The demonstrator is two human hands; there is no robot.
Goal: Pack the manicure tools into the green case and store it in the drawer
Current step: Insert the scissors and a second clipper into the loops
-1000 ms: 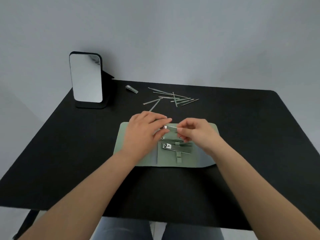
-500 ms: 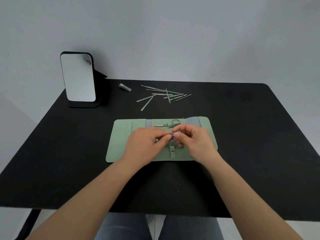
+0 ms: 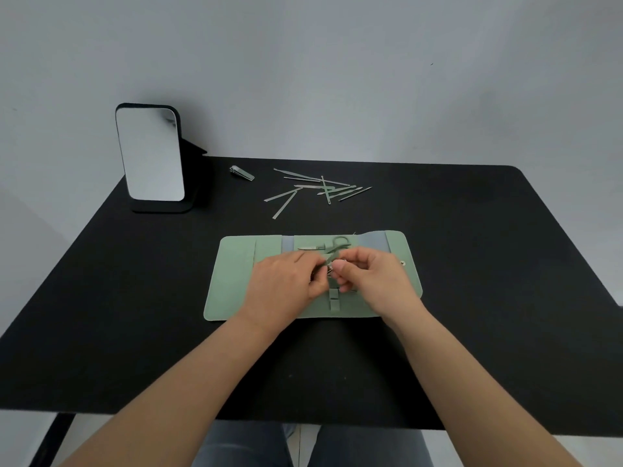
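The green case (image 3: 236,278) lies unfolded flat on the black table (image 3: 135,315). A pair of green-handled scissors (image 3: 335,246) sits in its upper middle. My left hand (image 3: 286,288) and my right hand (image 3: 371,281) meet over the case's centre, fingers curled, pinching a small metal tool (image 3: 332,266) between them; most of that tool is hidden by the fingers. A strap (image 3: 334,301) shows just below the hands. Several loose thin metal tools (image 3: 320,190) lie in a heap at the back of the table, and a nail clipper (image 3: 241,172) lies to their left.
A standing mirror (image 3: 150,155) on a black base is at the back left of the table. The wall rises directly behind the table. My knees show under the table's front edge.
Both hands moved down from the case's upper part to its centre with the small tool, uncovering the scissors. The camera view shifted slightly.
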